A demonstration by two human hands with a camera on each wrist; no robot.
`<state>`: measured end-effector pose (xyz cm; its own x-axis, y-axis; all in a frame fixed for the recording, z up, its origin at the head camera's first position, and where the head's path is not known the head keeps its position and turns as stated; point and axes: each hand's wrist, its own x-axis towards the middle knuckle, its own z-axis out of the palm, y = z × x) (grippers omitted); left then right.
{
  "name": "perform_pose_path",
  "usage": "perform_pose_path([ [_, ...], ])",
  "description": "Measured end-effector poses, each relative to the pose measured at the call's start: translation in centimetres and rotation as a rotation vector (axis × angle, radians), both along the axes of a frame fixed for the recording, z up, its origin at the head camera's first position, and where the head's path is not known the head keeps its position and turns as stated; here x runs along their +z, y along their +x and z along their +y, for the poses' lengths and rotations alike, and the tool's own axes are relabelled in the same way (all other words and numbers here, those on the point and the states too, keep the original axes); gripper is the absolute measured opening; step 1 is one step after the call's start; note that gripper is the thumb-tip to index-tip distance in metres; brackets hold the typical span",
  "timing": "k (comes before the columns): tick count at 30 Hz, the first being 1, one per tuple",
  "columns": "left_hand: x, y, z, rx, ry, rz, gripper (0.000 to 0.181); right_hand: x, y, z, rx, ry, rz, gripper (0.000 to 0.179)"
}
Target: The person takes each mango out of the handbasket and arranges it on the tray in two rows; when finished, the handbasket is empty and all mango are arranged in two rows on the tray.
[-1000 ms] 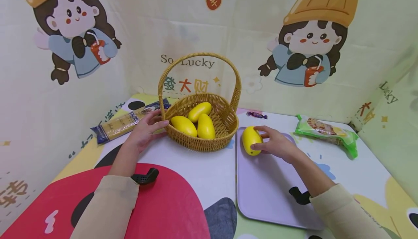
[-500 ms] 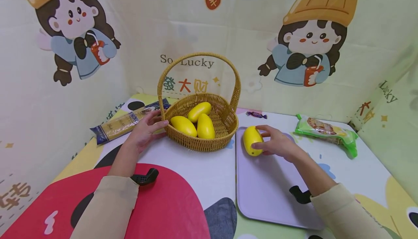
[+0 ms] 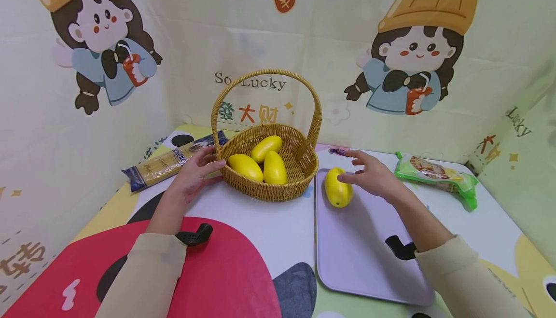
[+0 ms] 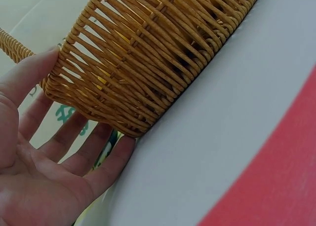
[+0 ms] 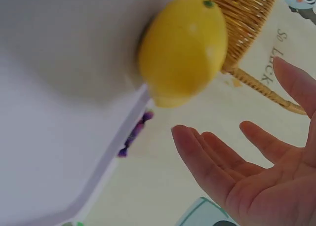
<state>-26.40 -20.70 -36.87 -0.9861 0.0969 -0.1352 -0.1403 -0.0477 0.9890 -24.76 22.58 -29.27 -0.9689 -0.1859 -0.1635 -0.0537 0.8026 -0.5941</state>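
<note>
A wicker basket (image 3: 260, 191) with a tall arched handle holds several yellow mangoes (image 3: 274, 168). My left hand (image 3: 196, 175) holds the basket's left side, thumb at the rim and fingers along the outer wall, as the left wrist view shows. Another smooth yellow mango (image 3: 338, 188) lies at the far left corner of the lilac tray (image 3: 365, 255). In the right wrist view a small green stem spot (image 5: 208, 4) marks one end of it. My right hand (image 3: 373, 178) hovers just beside and above this mango, fingers spread and apart from it.
A noodle packet (image 3: 158, 166) lies left of the basket, partly behind my left hand. A small purple wrapped candy (image 3: 338, 152) sits behind the tray. To the right is a green food packet (image 3: 438, 175). Printed cloth walls (image 3: 330, 57) enclose the table's back and sides.
My right hand has let go of the mango and moved up and slightly right. The mango stays on the tray, shifted slightly right. My left hand keeps its place on the basket.
</note>
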Motion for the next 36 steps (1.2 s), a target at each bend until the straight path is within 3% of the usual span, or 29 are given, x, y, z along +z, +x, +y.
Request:
perform_pose_path([
  [9,-0.2,-0.8,1.2,-0.025,-0.008,-0.002,0.079,2.1,-0.2,-0.7,-0.014,-0.059,0.079,0.079],
  [17,-0.2,-1.3,1.6,-0.040,-0.029,0.001,0.078,2.9,-0.9,-1.9,0.108,-0.116,0.074,0.066],
  [26,0.0,-0.9,0.3,-0.041,-0.051,0.005,0.083,4.1,-2.3,-5.2,0.203,-0.196,0.050,0.060],
  [36,-0.3,-0.3,-0.6,-0.056,-0.078,-0.003,0.086,3.6,-3.6,-8.7,0.243,-0.188,0.053,0.059],
])
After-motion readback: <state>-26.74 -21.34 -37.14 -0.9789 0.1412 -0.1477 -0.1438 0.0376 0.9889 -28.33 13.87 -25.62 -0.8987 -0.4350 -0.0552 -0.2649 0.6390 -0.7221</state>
